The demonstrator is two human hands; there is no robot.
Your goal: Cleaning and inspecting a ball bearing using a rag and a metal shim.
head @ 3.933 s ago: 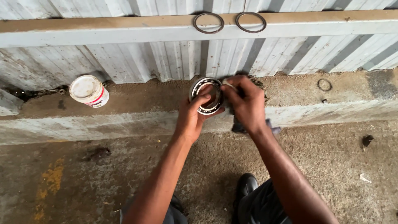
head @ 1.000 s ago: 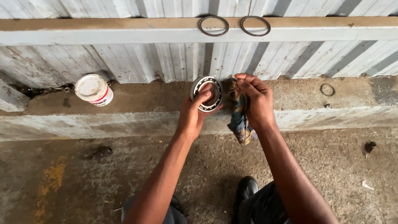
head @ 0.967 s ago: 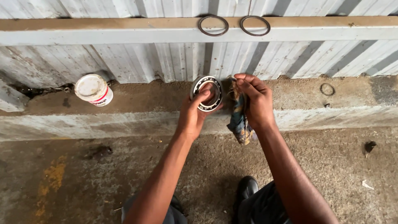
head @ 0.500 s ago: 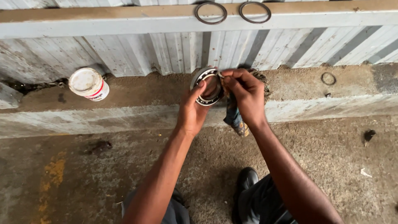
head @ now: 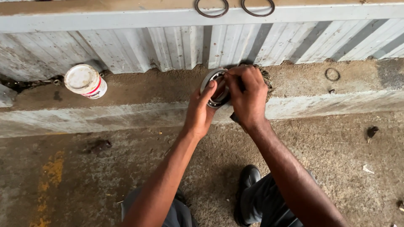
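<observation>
Far off to the left of the hands, on the dirty concrete ledge [head: 126, 90] at the foot of the corrugated metal wall [head: 126, 46], a white tub with a red band [head: 85, 81] lies tipped on its side, well apart from anything the person touches. Coming rightward, the left hand [head: 201, 111] reaches up from below and grips a round metal bearing [head: 213, 84], its thumb laid up along the near face and the other fingers wrapped behind the ring, so the bearing stands on edge just above the lip of the ledge. Right beside it, touching it, the right hand [head: 247, 96] closes over the bearing's right side, fingertips bunched and pressed against the ring; a scrap of dark cloth [head: 234, 118] peeks out under the palm, though I cannot tell how it is held. Straight above both hands, two thin dark rings [head: 211, 9] rest side by side on the pale rail [head: 105, 19] that runs along the wall. Further to the right of the hands, a smaller dark ring [head: 332, 74] lies flat on the ledge. Below the right forearm, a black shoe [head: 247, 178] stands on the rough floor [head: 84, 176].
</observation>
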